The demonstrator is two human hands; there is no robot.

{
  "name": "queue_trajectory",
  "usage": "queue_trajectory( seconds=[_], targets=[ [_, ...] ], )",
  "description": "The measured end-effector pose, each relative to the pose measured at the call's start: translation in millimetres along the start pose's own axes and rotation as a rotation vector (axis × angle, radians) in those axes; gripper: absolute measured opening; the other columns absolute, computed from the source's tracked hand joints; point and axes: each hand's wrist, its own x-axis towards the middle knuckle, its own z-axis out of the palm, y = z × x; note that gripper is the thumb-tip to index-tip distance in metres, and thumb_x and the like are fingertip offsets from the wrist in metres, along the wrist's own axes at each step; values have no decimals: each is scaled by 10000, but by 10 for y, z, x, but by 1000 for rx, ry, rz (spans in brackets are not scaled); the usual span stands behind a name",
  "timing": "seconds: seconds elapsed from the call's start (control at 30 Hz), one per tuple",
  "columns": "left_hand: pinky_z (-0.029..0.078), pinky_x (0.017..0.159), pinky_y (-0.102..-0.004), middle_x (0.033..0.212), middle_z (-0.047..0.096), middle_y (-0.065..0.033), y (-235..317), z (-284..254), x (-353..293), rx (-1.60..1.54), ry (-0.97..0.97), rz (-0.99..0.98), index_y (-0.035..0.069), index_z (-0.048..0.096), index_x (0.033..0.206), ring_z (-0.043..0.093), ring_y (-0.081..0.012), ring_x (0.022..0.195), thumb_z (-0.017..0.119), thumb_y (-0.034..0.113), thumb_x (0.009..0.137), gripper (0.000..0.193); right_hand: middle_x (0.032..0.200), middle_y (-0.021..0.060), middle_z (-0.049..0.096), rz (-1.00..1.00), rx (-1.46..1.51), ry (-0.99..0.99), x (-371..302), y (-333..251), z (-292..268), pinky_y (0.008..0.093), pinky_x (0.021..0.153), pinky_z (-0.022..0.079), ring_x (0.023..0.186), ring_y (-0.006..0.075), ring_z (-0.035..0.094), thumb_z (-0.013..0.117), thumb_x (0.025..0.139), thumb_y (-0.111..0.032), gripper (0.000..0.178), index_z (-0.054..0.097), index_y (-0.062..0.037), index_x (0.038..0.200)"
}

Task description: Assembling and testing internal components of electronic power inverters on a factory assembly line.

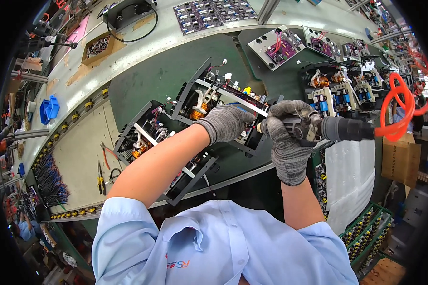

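A dark pneumatic screwdriver (340,128) with a red coiled air hose (397,107) lies in my gloved right hand (290,145), its fingers wrapped round the front. The tool points left, toward the right end of an open metal chassis (183,102) with copper coils and circuit parts inside. Over that chassis is my gloved left hand (226,124), fingers bent together close to the tool's tip; what they pinch is hidden. A second open chassis (142,130) stands at the left, partly under my left forearm.
Red-handled pliers (105,156) and yellow-handled cutters (101,183) lie at the left, near a wire bundle (50,183). Farther back are a screw box (97,47), blue bins (50,109) and circuit boards (209,16). More assembled units (342,90) crowd the right, above a white sheet (349,175).
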Motion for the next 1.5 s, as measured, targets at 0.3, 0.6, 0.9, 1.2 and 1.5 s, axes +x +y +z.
queue_trajectory(
  seconds=[0.3,0.6,0.9,1.2,1.5],
  targets=[
    [528,921,-439,1104,726,-106,8,-63,0,76,-31,42,239,674,1242,677,-318,1077,629,94,823,446,988,62,669,14,-102,-70,70,37,118,305,900,547,925,129,655,727,831,49,334,564,-30,1112],
    [566,696,-468,814,681,-162,548,219,-782,-310,478,-75,136,607,1157,686,-378,786,581,185,925,238,942,40,677,-138,-255,-288,45,60,24,295,839,532,855,129,650,744,790,14,287,605,-62,1029],
    [442,1005,-488,1142,621,-154,848,2032,431,191,222,107,102,676,1093,589,-347,1124,610,261,895,262,944,118,669,-130,104,-245,589,-890,-750,318,656,573,809,158,662,729,781,61,293,610,6,1044],
    [384,1030,-528,1161,668,-114,714,1956,1154,512,194,139,133,717,1074,569,-324,1206,581,264,893,262,903,112,629,53,-112,156,-500,-765,-2037,353,623,615,686,198,651,784,764,-47,388,531,9,1053],
    [512,769,-497,999,734,-143,809,2327,1544,599,166,80,41,766,1041,692,-317,946,525,270,935,349,889,88,635,-63,-174,174,-801,-971,-1546,374,673,613,731,191,653,805,750,-20,414,549,-24,1076]
  ],
)
